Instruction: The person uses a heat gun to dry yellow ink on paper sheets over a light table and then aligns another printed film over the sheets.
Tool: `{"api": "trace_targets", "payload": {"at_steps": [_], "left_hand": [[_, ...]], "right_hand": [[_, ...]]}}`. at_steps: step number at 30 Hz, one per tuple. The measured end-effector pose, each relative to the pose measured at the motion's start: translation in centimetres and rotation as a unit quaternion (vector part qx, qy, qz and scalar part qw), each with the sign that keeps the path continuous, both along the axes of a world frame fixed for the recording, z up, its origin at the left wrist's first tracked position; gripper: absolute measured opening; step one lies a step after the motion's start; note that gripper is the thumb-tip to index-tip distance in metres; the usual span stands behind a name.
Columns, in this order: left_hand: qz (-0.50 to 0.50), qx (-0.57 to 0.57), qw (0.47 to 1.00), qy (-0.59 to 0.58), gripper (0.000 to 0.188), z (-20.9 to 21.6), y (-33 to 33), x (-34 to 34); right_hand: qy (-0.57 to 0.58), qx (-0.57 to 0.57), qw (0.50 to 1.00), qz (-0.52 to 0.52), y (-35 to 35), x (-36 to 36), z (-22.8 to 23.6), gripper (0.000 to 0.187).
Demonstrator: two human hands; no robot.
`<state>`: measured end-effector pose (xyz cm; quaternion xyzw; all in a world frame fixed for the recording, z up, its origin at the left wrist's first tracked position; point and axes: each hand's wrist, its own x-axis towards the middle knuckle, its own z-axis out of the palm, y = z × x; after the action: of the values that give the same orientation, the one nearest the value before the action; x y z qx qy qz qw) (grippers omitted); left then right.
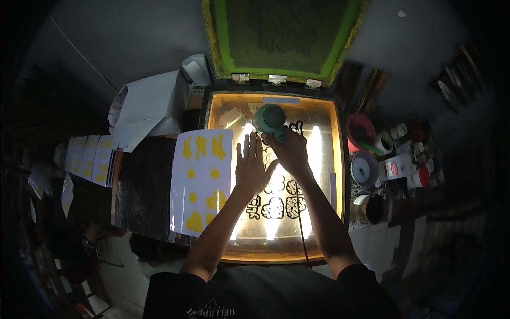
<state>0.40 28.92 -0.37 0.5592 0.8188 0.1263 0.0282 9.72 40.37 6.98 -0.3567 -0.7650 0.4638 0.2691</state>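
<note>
My right hand (292,154) is closed around a dark green hair dryer (268,118), which is over the upper part of a lit glass table (336,143) with a wooden frame. A dark cord (303,234) runs down from it toward my body. Beside it, my left hand (251,165) is stretched flat with fingers extended, near the dryer and holding nothing. Black outlined designs (273,207) show on the bright glass under my arms. A white sheet with yellow printed shapes (192,183) lies at the table's left edge, partly covered by my left forearm.
A green mesh screen (287,37) stands raised on hinges (277,80) at the far edge. To the right are a red bowl (357,125), a white tub (364,167), an open jar (370,207) and several bottles. At left sit a white paper-covered bundle (151,101) and more yellow-printed sheets (87,154).
</note>
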Motion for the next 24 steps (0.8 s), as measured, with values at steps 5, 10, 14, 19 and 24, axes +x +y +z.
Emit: {"api": "trace_targets", "payload": {"at_steps": [5, 10, 14, 19, 24], "left_hand": [[0.007, 0.059, 0.998, 0.002, 0.093, -0.7, 1.3, -0.9], [0.034, 0.086, 0.996, -0.003, 0.093, -1.2, 3.9, -2.9], [0.037, 0.11, 0.993, 0.018, 0.095, -1.6, 6.7, -4.7], [0.011, 0.013, 1.0, -0.009, 0.095, -0.8, 9.0, -4.2], [-0.072, 0.106, 0.991, 0.03, 0.091, -0.8, 10.6, -0.7]], "right_hand": [[0.005, 0.03, 1.0, -0.004, 2.7, -3.2, -1.6, 0.038], [-0.023, 0.032, 0.998, -0.054, 3.9, -1.2, 0.9, 0.039], [-0.009, 0.094, 0.989, -0.117, 5.6, 2.8, -0.3, 0.04], [0.029, 0.052, 0.984, -0.166, 8.1, 7.9, -2.0, 0.031], [0.076, 0.034, 0.98, -0.182, 9.0, 9.5, -2.8, 0.025]]}}
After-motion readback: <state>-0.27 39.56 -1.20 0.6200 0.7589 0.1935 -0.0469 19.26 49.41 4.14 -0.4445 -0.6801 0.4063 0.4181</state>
